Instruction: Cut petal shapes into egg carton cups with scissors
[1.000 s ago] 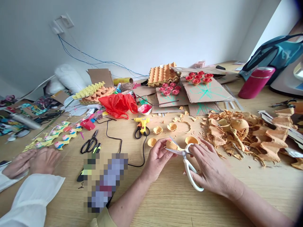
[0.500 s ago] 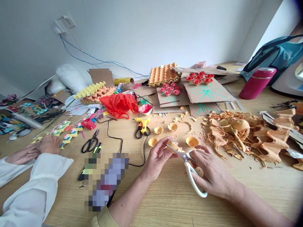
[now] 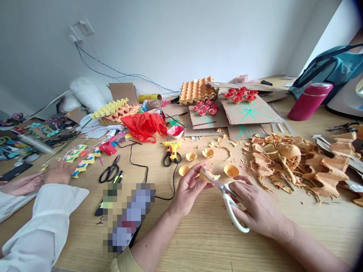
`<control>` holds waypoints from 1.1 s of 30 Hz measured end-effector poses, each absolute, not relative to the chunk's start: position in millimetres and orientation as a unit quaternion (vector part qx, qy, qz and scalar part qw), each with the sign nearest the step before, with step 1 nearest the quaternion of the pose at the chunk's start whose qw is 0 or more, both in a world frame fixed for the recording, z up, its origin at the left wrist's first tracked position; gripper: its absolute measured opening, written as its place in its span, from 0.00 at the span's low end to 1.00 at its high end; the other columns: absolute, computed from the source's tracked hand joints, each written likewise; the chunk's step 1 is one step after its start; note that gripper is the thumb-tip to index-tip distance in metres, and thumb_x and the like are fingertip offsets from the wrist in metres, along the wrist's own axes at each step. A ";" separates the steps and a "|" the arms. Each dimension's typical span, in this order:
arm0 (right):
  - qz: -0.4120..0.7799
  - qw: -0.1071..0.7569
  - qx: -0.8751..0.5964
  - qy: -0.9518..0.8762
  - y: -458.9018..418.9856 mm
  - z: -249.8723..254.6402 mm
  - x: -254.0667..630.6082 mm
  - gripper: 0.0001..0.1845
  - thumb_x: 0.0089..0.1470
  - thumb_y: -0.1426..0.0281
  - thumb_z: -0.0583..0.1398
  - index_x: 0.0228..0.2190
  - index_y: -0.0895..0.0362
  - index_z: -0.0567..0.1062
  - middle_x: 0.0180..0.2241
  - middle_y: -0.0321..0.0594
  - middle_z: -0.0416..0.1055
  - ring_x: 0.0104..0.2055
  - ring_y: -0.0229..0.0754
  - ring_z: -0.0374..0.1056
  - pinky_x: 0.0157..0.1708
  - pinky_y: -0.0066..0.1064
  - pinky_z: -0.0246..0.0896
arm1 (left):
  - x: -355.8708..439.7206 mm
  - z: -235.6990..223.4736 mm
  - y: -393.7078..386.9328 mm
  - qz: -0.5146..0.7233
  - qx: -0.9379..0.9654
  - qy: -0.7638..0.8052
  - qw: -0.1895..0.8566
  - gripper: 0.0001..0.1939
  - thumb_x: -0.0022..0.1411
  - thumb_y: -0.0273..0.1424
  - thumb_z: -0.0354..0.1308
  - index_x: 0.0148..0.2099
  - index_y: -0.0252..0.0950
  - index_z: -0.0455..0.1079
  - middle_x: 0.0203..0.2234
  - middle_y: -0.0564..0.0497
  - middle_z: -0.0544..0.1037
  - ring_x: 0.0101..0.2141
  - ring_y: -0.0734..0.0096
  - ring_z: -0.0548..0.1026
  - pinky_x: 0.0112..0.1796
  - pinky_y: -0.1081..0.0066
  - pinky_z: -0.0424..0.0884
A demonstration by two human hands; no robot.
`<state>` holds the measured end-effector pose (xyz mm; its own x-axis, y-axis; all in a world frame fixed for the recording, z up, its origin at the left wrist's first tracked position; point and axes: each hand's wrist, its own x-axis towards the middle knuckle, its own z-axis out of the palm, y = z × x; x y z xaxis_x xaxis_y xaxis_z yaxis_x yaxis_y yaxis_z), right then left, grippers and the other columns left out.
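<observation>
My left hand [image 3: 190,187] pinches a small orange egg-carton cup [image 3: 206,174] between thumb and fingers. White-handled scissors [image 3: 233,214] are gripped in my right hand [image 3: 252,204], their blades meeting the cup's edge. Just beyond my hands lie a single egg-carton cup [image 3: 231,170] on the right and another cup [image 3: 183,170] on the left, partly behind my fingers. Farther back are a layered cup with petal-like edges [image 3: 208,152] and a similar layered cup [image 3: 191,156]. A thin ring of carton trimming [image 3: 226,153] lies beside them.
A heap of carton scraps [image 3: 272,158] spreads to my right. The yellow glue gun [image 3: 172,148], its cord and black scissors [image 3: 110,172] lie left. Red flowers [image 3: 241,93] stand on cardboard behind. A co-worker's hands [image 3: 58,173] work at far left near painted carton strips.
The scissor handles have closed slightly and the cup has tilted a little in my left hand. The view has shifted slightly; a dark phone now shows beside the co-worker's hands.
</observation>
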<state>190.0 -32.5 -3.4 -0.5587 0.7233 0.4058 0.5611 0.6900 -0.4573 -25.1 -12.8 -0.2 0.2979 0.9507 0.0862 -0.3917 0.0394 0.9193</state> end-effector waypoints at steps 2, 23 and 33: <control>0.130 0.281 -0.379 -0.872 -31.2 -2.4 190.5 0.11 0.60 0.66 0.56 0.29 0.53 0.58 0.26 0.32 0.64 0.29 0.40 0.62 0.48 0.46 0.54 | -25.3 0.2 -12.5 0.507 0.479 0.317 0.643 0.23 0.61 0.33 0.63 0.58 0.43 0.69 0.49 0.47 0.75 0.47 0.61 0.76 0.49 0.60 0.75; 0.152 0.273 -0.375 -0.873 -34.9 -0.2 190.7 0.13 0.64 0.64 0.54 0.28 0.53 0.57 0.25 0.32 0.65 0.28 0.41 0.63 0.43 0.43 0.58 | -31.6 -3.5 -9.1 0.517 0.594 0.337 0.515 0.24 0.60 0.30 0.63 0.59 0.46 0.68 0.52 0.46 0.72 0.54 0.56 0.72 0.53 0.61 0.71; 0.137 0.307 -0.350 -0.875 -34.9 -4.2 188.9 0.11 0.64 0.68 0.54 0.29 0.52 0.58 0.24 0.32 0.66 0.25 0.39 0.62 0.41 0.39 0.60 | -33.7 1.1 -8.2 0.548 0.555 0.363 0.510 0.25 0.61 0.33 0.62 0.60 0.44 0.66 0.54 0.44 0.72 0.51 0.58 0.73 0.50 0.62 0.73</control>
